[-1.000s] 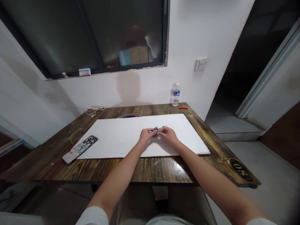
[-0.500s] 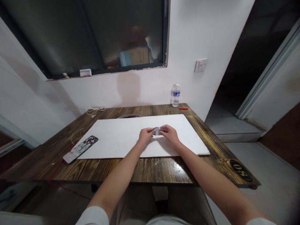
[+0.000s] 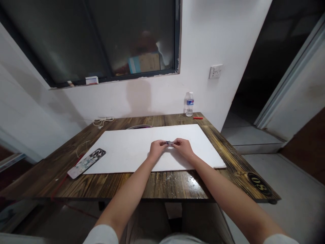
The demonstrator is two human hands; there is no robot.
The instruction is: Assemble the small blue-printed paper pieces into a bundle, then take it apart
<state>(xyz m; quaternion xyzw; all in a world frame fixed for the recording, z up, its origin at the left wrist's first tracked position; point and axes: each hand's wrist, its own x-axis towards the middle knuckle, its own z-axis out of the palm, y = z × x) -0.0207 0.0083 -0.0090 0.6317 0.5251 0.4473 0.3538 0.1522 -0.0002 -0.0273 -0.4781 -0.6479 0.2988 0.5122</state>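
A small item, grey and dark blue (image 3: 169, 143), is held between both hands over the white board (image 3: 127, 149). My left hand (image 3: 157, 148) pinches its left end, and my right hand (image 3: 182, 147) pinches its right end. It looks thin and flat from this angle, and its details are too small to make out. The fingertips of the two hands are close together, just above the board.
A patterned phone (image 3: 87, 163) lies across the board's left edge. Behind the board are a white cable (image 3: 103, 120), a water bottle (image 3: 189, 104) and a red pen-like item (image 3: 198, 118). A black disc (image 3: 259, 184) is at the wooden table's (image 3: 172, 184) right corner.
The small item has been tilted, so its face now shows less. The fingers of my right hand have closed in and lowered around its end.
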